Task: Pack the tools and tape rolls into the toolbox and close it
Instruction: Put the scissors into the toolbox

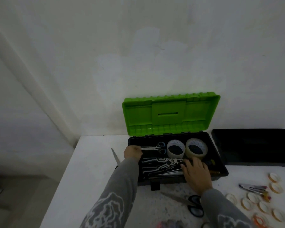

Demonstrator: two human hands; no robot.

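Left grip [132, 153] curled at toolbox [168, 180] edge; two tape rolls [175, 143] [196, 142] inside.

The toolbox [171, 180] sits at centre frame on a white table [92, 170], its green lid [170, 112] raised against the wall. At the back of the box, scissors [156, 148] lie left of a white roll [175, 148] and a clear roll [196, 148]. The left hand [132, 153] curls on the scissors' blade tips at the left rim. The right hand [197, 174] rests with spread fingers on pliers [169, 162]. At lower right lie a second pair [194, 205] and small rolls [263, 207]. A black tray [253, 145] sits at right.
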